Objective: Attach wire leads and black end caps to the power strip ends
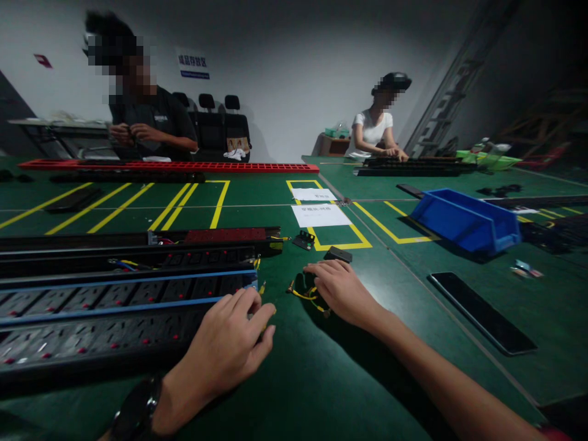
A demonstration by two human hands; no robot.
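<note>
The left grip (227, 343) curls at the end of the power strip (114, 300) on the green surface (321, 373); whether it clasps, I cannot tell. The right grip (342, 291) lies released, touching the yellow wires (303, 295) just beside that end.

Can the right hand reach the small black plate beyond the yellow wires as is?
Likely yes: the right hand rests on the yellow wires, and the black plate lies just past its knuckles, nothing between.

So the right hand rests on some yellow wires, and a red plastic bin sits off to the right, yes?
Not quite: the head view shows the bin is blue, not red. The right hand does rest on the yellow wires.
</note>
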